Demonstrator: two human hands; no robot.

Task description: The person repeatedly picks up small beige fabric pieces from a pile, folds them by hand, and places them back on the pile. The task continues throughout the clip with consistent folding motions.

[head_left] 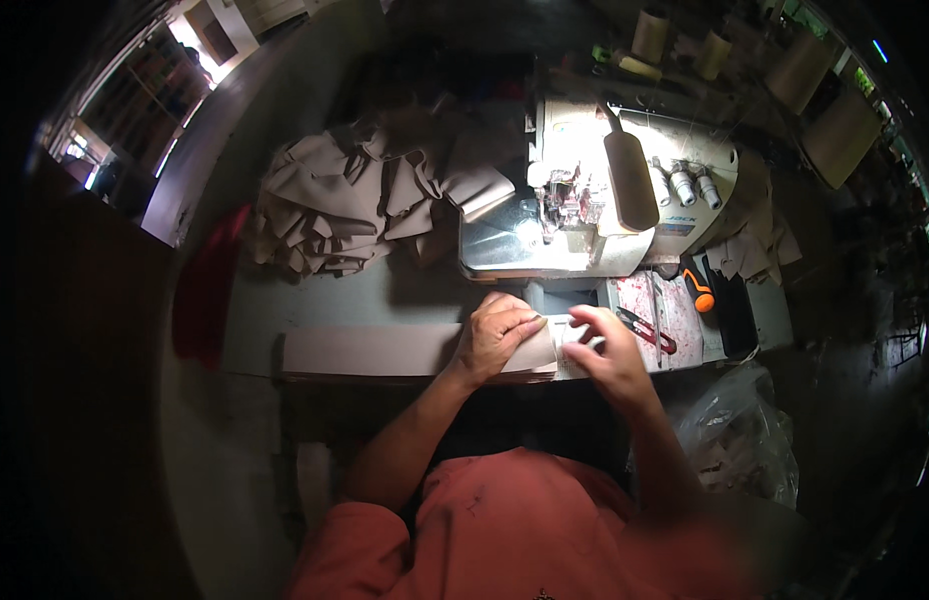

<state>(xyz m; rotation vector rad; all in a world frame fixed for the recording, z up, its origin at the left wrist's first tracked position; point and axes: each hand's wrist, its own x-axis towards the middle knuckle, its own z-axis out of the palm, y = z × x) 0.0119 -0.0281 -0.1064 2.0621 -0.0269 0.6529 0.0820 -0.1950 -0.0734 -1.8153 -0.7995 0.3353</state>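
A stack of long pale fabric strips (pixel 375 350) lies along the front edge of the table. My left hand (pixel 497 338) rests over the right part of the stack, with thumb and fingers pinched together at the top strip's right end. Just past that end my right hand (pixel 610 358) hovers, its thumb and fingers curved and apart with nothing seen between them. Behind both hands stands a sewing machine (pixel 495 250), its needle area brightly lit.
A heap of crumpled pale fabric pieces (pixel 330 200) covers the table's back left. Right of my hands lie red-handled thread snips (pixel 650 332) and an orange-handled tool (pixel 703 298). A clear plastic bag (pixel 750 430) hangs at the table's right front. Thread cones (pixel 650 38) stand behind the machine.
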